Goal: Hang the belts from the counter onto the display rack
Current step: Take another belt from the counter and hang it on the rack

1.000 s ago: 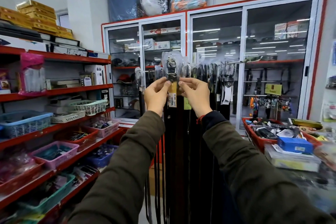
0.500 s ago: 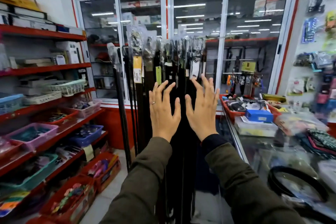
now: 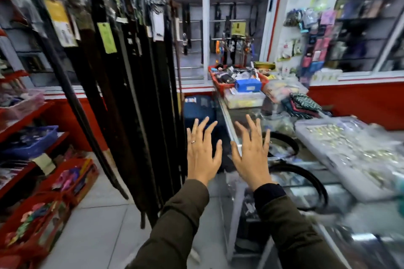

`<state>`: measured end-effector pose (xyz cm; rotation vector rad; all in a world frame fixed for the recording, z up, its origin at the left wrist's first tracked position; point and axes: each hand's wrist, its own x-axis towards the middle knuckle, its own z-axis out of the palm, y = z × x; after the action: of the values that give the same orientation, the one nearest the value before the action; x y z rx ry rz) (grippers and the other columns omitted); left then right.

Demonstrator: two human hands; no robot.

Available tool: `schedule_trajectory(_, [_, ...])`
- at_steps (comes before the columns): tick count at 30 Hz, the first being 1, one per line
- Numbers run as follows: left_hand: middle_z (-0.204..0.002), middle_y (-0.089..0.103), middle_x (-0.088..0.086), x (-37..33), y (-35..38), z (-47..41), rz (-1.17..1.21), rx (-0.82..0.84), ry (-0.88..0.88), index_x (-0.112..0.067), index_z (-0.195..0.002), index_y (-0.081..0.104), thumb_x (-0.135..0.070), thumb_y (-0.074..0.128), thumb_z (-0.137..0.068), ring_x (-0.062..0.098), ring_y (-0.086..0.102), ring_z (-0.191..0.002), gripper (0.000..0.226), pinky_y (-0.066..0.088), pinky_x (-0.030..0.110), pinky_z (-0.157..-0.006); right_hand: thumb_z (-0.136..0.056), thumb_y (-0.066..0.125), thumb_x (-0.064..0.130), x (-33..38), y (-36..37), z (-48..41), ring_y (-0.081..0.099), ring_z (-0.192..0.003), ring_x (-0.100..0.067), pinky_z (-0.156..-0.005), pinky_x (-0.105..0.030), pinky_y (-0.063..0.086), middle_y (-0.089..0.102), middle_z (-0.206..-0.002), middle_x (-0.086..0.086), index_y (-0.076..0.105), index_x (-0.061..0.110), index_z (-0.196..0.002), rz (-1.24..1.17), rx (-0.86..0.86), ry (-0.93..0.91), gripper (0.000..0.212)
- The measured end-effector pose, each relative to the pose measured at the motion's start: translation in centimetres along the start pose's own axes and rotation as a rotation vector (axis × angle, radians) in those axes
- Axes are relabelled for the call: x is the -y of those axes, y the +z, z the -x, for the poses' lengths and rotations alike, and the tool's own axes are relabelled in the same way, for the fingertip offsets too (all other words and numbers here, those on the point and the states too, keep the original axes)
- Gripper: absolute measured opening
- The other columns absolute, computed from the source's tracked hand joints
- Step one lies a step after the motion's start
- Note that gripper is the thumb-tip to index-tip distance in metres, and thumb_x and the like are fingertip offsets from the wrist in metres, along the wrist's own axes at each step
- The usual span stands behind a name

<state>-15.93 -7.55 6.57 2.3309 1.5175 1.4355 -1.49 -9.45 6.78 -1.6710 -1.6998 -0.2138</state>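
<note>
Several dark belts (image 3: 131, 94) hang in a dense row from the display rack at the left, with paper tags near their tops. My left hand (image 3: 202, 153) and my right hand (image 3: 251, 155) are raised side by side, palms forward, fingers spread, holding nothing. They are to the right of the hanging belts, at the near edge of the glass counter (image 3: 310, 183). Coiled black belts (image 3: 306, 174) lie on that counter just right of my right hand.
A clear plastic box of small metal items (image 3: 349, 153) sits on the counter at right. A red basket (image 3: 220, 85) of goods and a blue box (image 3: 248, 85) stand at the counter's far end. Red shelves with baskets (image 3: 30, 140) line the left. Tiled floor lies below.
Both hands let go of the belt buckle at the rack and opened. They dropped and swung right with my view, from the hanging belts toward the counter.
</note>
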Motion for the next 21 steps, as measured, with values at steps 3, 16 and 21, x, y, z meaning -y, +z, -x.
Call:
schedule_trajectory(3, [-0.167, 0.022, -0.001, -1.4, 3.8, 2.2, 0.018, 0.158, 0.036, -0.024, -0.154, 0.033, -0.029, 0.045, -0.105, 0.021, 0.004, -0.158, 0.051, 0.001, 0.046, -0.129, -0.1, 0.05, 0.028, -4.5, -0.5, 3.3, 0.015, -0.157, -0.025, -0.125, -0.055, 0.014, 0.022, -0.167, 0.0, 0.039, 0.025, -0.149, -0.035, 0.066, 0.1, 0.05])
schedule_trajectory(16, [-0.159, 0.038, 0.011, -6.0, 12.2, 6.8, 0.076, 1.07, 0.275, -0.011, -0.152, 0.038, -0.03, 0.056, -0.092, 0.027, 0.02, -0.154, 0.066, 0.022, 0.041, -0.124, -0.082, 0.064, 0.029, -14.4, -4.8, 9.7, 0.053, -0.127, -0.033, -0.109, -0.036, 0.043, 0.057, -0.129, -0.014, 0.06, 0.017, -0.135, 0.048, 0.828, 0.46, 0.055])
schedule_trajectory(21, [-0.121, 0.057, 0.013, -5.6, 12.5, 7.1, 0.004, 0.976, 0.327, -0.011, -0.125, 0.06, -0.041, 0.054, -0.083, 0.031, 0.051, -0.119, 0.052, 0.041, 0.036, -0.099, -0.078, 0.068, 0.015, -15.0, -4.7, 10.1, 0.07, -0.103, -0.022, -0.083, -0.026, 0.05, 0.076, -0.108, -0.005, 0.076, 0.019, -0.109, -0.004, 0.75, 0.472, 0.032])
